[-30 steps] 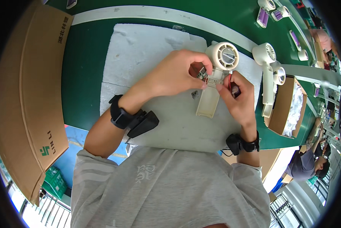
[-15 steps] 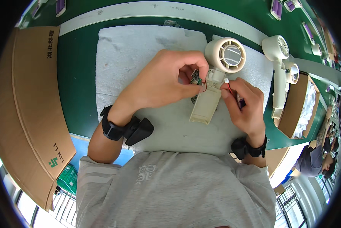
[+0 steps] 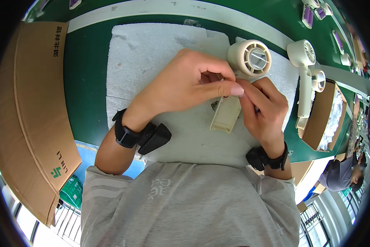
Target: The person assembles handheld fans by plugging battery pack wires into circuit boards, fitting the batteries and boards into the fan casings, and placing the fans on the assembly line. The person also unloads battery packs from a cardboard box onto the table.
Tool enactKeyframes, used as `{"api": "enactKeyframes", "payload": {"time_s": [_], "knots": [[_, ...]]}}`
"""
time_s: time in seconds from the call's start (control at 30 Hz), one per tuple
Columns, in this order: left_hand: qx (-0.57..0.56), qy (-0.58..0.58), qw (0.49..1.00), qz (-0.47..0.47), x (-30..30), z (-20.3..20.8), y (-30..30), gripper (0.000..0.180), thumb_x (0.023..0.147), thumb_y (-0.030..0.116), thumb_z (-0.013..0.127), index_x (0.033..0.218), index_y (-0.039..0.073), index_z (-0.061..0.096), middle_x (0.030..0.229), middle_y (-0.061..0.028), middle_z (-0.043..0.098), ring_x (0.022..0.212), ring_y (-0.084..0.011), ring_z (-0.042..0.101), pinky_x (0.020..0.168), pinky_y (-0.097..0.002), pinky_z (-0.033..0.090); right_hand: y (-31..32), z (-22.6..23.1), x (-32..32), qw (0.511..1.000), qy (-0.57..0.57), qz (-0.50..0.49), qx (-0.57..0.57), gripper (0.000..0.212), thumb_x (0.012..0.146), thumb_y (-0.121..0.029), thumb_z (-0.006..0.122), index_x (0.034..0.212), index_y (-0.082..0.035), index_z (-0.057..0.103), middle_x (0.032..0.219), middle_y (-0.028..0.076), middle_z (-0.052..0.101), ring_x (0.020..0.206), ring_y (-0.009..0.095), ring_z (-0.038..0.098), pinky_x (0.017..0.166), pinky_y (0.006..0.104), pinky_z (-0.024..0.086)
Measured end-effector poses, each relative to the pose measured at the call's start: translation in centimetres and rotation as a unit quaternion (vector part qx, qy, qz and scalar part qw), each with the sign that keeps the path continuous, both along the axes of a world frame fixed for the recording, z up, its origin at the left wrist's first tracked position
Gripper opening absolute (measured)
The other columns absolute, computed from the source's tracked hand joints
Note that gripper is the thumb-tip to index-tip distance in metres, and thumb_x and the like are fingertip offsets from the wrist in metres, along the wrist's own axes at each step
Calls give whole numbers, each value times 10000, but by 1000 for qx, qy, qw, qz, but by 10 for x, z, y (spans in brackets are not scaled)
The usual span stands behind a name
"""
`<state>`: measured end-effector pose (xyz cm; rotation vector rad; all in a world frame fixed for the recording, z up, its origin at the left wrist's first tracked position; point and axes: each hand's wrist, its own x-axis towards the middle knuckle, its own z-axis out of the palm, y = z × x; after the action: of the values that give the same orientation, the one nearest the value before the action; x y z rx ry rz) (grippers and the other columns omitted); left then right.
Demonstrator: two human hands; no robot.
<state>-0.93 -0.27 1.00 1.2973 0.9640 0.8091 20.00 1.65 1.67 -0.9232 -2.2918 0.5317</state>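
Our left hand [image 3: 189,84] has moved over the dryer [image 3: 234,90], which lies on the foam pad [image 3: 148,53] near the worktop's front edge. Both hands' fingers now pinch narrowly at its neck; the right hand [image 3: 263,111] joins there, so fine work continues.

We see a cream hair dryer shell [image 3: 234,88] lying flat on the white foam pad [image 3: 152,53], near the pad's far right corner. Its round barrel, with a ribbed grille ring and pale open centre, faces up at the far end. Its flat handle runs toward the pad's near edge, tilted slightly left, with the square end bare. The join between barrel and handle is hidden from us.
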Motion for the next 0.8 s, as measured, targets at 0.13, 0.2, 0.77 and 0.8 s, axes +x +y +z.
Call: {"api": "enactKeyframes", "payload": {"time_s": [0.13,0.2,0.77,0.8], "knots": [[-20,-36,998,43,3,-4,-2,157,878,137,700,926,-9,667,821,-52,663,719,-94,599,653,-234,491,1,-5,-2,1000,4,10,-2,176,751,-38,744,924,-54,714,710,40,567,526,167,549,466,287,428],[-27,-54,996,62,3,-5,-2,172,879,155,698,933,-7,676,801,-53,675,681,-89,598,627,-230,485,-3,-2,-2,996,35,-2,-80,162,756,-35,750,915,-46,720,726,47,588,543,154,557,478,275,429],[86,36,996,-2,-3,-4,1,114,861,-49,638,970,-28,662,900,-71,624,810,-141,628,734,-257,519,-7,4,-3,972,52,-47,-223,99,779,-24,744,876,-33,726,731,49,604,551,126,535,489,256,405],[89,38,995,-7,-4,-3,1,144,849,-64,641,986,-26,661,902,-69,623,822,-144,632,745,-257,523,-7,3,-3,972,53,-48,-224,99,779,-24,744,876,-33,726,731,49,604,551,126,535,489,256,405]]}}
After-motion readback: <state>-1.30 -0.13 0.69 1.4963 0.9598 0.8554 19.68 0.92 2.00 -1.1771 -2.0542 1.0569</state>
